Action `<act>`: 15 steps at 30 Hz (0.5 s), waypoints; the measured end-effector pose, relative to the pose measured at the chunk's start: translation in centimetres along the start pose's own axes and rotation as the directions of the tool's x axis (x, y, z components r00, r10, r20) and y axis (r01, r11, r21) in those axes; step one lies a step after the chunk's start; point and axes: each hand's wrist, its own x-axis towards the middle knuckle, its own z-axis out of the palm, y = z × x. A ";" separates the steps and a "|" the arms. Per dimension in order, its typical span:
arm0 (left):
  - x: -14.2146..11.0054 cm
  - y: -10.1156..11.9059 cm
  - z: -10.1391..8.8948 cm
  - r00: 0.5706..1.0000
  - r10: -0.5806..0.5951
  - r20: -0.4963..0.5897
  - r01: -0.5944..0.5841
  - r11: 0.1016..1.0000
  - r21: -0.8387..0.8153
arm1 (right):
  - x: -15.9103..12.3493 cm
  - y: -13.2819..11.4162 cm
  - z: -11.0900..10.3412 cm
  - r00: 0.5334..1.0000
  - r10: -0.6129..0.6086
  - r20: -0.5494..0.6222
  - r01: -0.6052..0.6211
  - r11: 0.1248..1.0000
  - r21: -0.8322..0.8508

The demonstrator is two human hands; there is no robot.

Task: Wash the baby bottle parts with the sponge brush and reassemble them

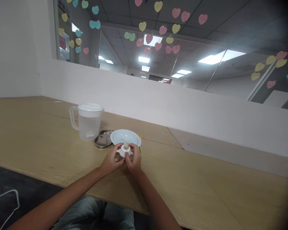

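Note:
Between my two hands is a white baby bottle top (125,150) with side handles and a clear teat pointing up. My left hand (112,161) is closed around its left side. On the right side, my right hand (133,161) grips it with the thumb on the front of the collar. My fingers hide most of what lies below the collar. Just behind my hands stands a pale blue-white bowl (117,135). A round steel tray (102,141) lies to its left, with a small clear item on it.
A translucent lidded pitcher (88,124) with liquid stands left of the tray. Something yellow (139,135) and green shows behind the bowl's right edge. The wooden table (182,179) meets a white wall (139,99) under a window with heart-shaped notes. A white cable hangs at lower left.

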 end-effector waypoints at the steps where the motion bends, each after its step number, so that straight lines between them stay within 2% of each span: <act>1: 0.0 0.0 0.0 1.000 -0.001 0.000 0.001 1.000 0.000 | 0.0 0.0 0.0 1.000 -0.002 0.000 0.002 1.000 0.002; 15: -0.1 -0.8 0.2 0.997 -0.075 -0.007 0.074 0.993 -0.093 | -0.1 0.2 0.0 1.000 0.003 -0.001 -0.003 1.000 0.009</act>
